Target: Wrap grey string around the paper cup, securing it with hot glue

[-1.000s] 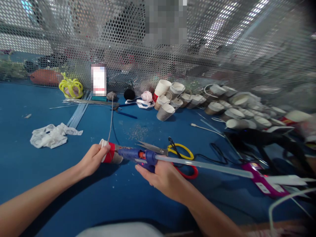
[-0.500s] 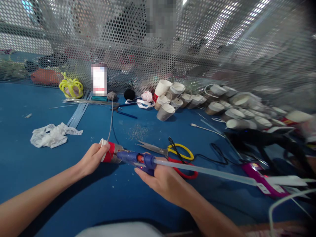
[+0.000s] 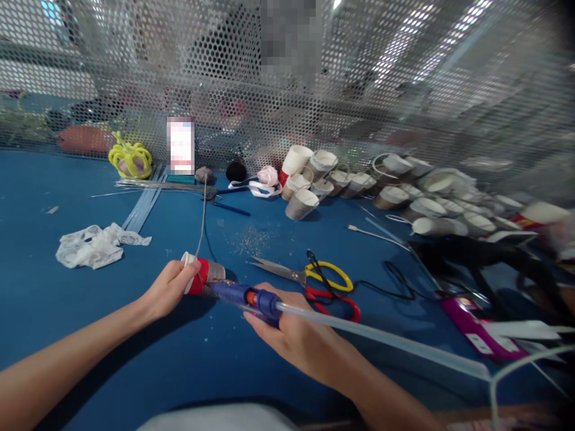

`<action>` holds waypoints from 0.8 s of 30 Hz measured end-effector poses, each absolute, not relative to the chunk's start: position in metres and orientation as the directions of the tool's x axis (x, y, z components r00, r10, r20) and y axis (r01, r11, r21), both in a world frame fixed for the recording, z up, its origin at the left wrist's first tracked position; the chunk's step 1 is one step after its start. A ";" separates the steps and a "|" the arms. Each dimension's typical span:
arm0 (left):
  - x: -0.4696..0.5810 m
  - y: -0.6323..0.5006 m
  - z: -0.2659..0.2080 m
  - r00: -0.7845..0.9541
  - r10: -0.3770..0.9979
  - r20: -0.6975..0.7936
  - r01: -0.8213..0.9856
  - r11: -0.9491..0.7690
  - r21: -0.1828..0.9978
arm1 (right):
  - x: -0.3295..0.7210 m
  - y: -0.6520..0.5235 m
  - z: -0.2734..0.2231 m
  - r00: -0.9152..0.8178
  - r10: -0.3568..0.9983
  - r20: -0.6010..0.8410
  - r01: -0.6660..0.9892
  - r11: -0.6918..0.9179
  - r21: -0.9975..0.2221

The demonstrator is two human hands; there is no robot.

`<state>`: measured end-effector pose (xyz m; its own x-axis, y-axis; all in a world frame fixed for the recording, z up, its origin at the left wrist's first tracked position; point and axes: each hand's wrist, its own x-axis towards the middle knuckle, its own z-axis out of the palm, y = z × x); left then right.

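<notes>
My left hand point(image 3: 171, 286) is closed around a red paper cup point(image 3: 204, 274) lying on its side, its white rim toward my fingers and its far end wrapped in grey cord. From the thumb, a strand of grey yarn point(image 3: 204, 218) runs up to a small grey yarn ball point(image 3: 204, 175). My right hand point(image 3: 287, 326) grips a blue hot glue gun point(image 3: 238, 294) with a long clear glue stick point(image 3: 381, 338) sticking out of its back. The gun's nozzle is at the lower side of the cup; whether it touches cannot be made out.
Scissors point(image 3: 330, 278) with yellow and red handles lie beyond my right hand. Wrapped cups point(image 3: 302, 204) crowd the back right. Pliers point(image 3: 229, 208), white lace point(image 3: 90, 246), glue sticks point(image 3: 146, 206) and a phone point(image 3: 180, 146) stand or lie farther back, before a perforated metal screen point(image 3: 215, 90).
The glue gun has shifted slightly down and its rear has tilted lower, with the nozzle now nearer the cup's lower side. My left hand and the cup stay nearly still.
</notes>
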<state>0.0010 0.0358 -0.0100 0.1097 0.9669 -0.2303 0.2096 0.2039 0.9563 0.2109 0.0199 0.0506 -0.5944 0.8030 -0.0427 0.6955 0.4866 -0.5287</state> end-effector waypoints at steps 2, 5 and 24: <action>0.001 0.036 -0.011 0.111 0.968 -0.226 0.203 0.201 0.958 | 0.210 0.020 0.053 -0.603 0.796 -0.053 0.690 0.488 -0.534; 0.001 0.036 -0.011 0.104 0.971 -0.217 0.194 0.194 0.962 | 0.210 0.020 0.054 -0.601 0.797 -0.056 0.696 0.488 -0.526; 0.002 0.035 -0.010 0.141 0.962 -0.235 0.193 0.207 0.959 | 0.213 0.021 0.045 -0.566 0.824 -0.016 0.699 0.469 -0.540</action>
<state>0.0023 0.0350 -0.0101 0.1410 0.9616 -0.2355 0.1933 0.2065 0.9592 0.2129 0.0208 0.0451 -0.5659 0.8243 -0.0160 0.6989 0.4694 -0.5397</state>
